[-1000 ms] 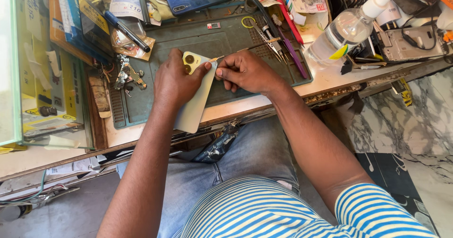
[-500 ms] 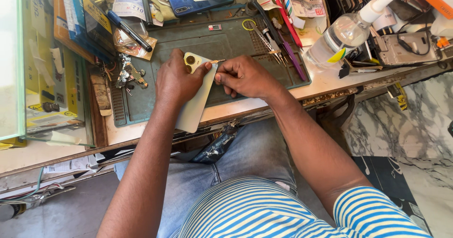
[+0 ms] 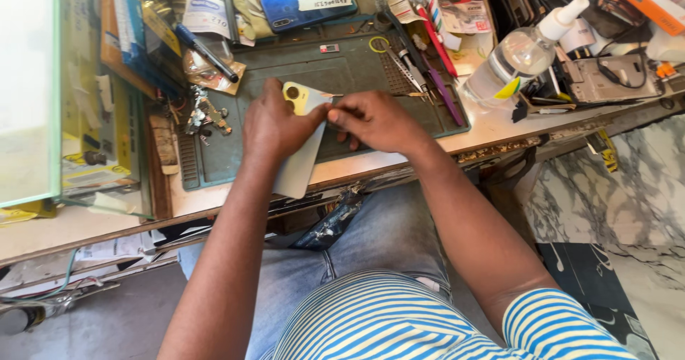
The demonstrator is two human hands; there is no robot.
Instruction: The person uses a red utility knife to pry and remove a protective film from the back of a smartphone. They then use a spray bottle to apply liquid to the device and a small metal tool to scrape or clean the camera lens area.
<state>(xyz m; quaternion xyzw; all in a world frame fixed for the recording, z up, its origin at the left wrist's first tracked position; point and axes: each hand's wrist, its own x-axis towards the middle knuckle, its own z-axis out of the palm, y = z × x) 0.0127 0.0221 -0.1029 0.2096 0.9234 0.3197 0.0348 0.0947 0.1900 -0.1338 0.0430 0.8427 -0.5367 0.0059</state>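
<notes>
Cluttered repair tabletop (image 3: 492,128) seen from above, with a dark green work mat (image 3: 342,74) taking up the middle and marble-patterned floor (image 3: 606,196) off to the right side. Person sits right up against the edge in jeans and a blue-and-white striped shirt.

Both hands are on a pale phone back cover (image 3: 300,156) with a yellow camera corner, which lies tilted across the front edge of the mat and hangs out a bit past the tabletop edge. Left hand (image 3: 275,124) is curled over the cover's upper part, fingers closed down on it, pinning it. Right hand (image 3: 374,121) is closed too, thumb and fingertips pinched together right at the cover's top edge beside the camera cutout. Looks like there's something thin in that pinch, but it's too small to tell what.

Stuff around it: a blue smartphone (image 3: 308,4) with a white sticker lying at the back of the mat, tweezers (image 3: 405,66) and a purple tool (image 3: 437,82) on the mat's right part, a clear spray bottle (image 3: 524,49) lying tilted just past the mat, and a little pile of small metal parts (image 3: 203,114) near the left hand. Green-framed glass case (image 3: 32,89) stands on the far left.
</notes>
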